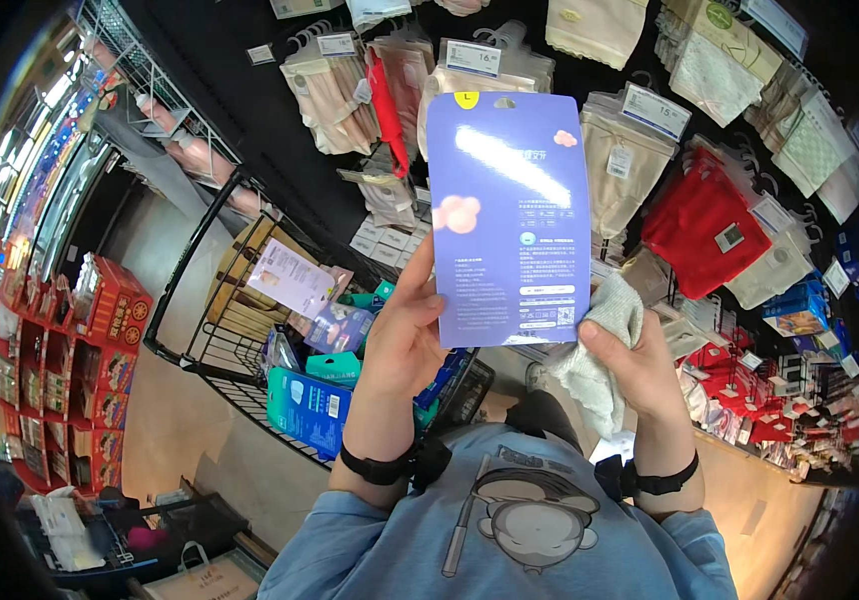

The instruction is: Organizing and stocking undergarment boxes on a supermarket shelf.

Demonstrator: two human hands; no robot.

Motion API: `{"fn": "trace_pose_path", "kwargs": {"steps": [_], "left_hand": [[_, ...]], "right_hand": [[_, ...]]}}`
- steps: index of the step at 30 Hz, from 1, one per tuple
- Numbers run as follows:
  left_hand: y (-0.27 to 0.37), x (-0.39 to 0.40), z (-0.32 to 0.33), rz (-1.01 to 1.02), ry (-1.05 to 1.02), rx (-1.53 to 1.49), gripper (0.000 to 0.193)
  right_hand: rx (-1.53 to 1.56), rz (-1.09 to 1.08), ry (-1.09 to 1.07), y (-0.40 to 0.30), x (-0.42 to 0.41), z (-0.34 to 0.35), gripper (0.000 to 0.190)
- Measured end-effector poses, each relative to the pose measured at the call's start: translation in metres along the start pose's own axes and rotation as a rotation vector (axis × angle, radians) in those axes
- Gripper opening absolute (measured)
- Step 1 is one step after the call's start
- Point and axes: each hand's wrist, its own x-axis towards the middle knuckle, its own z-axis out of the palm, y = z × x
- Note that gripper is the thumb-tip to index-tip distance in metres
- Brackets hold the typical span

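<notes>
A flat purple package (501,240) with a hang hole, pink cloud prints and small print is held up before my chest. My left hand (403,330) grips its lower left edge, the thumb at the side. A crumpled pale grey cloth (603,352) is bunched in my right hand (636,352), whose thumb presses it beside the package's lower right corner. Whether the right fingers also hold the package cannot be seen. Behind the package hang beige undergarments (628,169) on clear hangers, partly covered by it.
At the left stands a black wire shopping cart (231,382) holding several packages, among them a blue and teal box (309,409). Red garments (703,225) hang on the right of the black display wall. A red display stand (62,367) is farther left, and another cart (174,525) lower left.
</notes>
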Motion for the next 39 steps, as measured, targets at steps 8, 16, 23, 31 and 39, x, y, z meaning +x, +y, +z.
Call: {"fn": "trace_pose_path", "kwargs": {"steps": [8, 16, 23, 31, 39], "left_hand": [[0.001, -0.002, 0.003, 0.013, -0.017, -0.028, 0.061], [0.005, -0.009, 0.005, -0.093, 0.184, 0.047, 0.053], [0.009, -0.012, 0.016, -0.083, 0.280, 0.203, 0.056], [0.011, -0.017, 0.018, -0.091, 0.332, 0.290, 0.047], [0.012, -0.018, 0.011, -0.095, 0.306, 0.287, 0.048]], "right_hand": [[0.131, -0.094, 0.042, -0.004, 0.004, 0.011, 0.063], [0.225, -0.013, 0.044, -0.007, 0.006, 0.011, 0.066], [0.269, -0.019, 0.040, -0.006, 0.009, 0.015, 0.059], [0.312, 0.020, 0.014, -0.015, 0.007, 0.022, 0.059], [0.322, 0.035, 0.016, -0.015, 0.011, 0.026, 0.056]]}}
